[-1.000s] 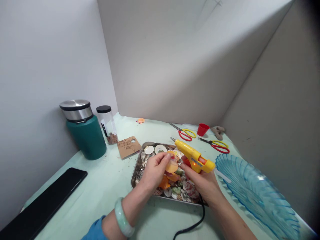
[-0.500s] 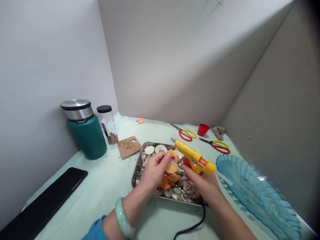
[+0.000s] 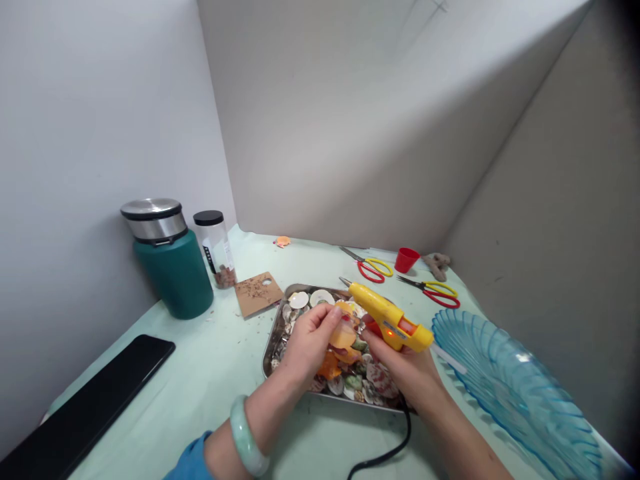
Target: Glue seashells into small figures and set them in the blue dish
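Observation:
My left hand (image 3: 311,337), a jade-coloured bangle on its wrist, is closed in a pinch on an orange shell (image 3: 343,335). A small red spot shows at the shell's upper edge, by my thumb. My right hand (image 3: 407,363) is wrapped round a yellow glue gun (image 3: 385,312); its nozzle points up and left, clear of the shell, and an orange light glows on its side. Both hands are over a metal tray (image 3: 269,353) filled with shells in white, green, orange and purplish tones. My right fingertips are close to the orange shell; I cannot tell whether they touch it.
Left stand a green flask (image 3: 173,273) and a clear jar (image 3: 215,250); nearer lies a black slab (image 3: 95,407). A brown card (image 3: 259,295) is behind the tray. Two scissors (image 3: 371,268), a red cup (image 3: 407,259) and a blue dish (image 3: 515,380) are right. The gun's black cord (image 3: 385,457) trails forward.
Almost nothing differs. The glue gun has shifted very slightly in my right hand, its nozzle a touch further left; my left hand holds the orange shell in the same place.

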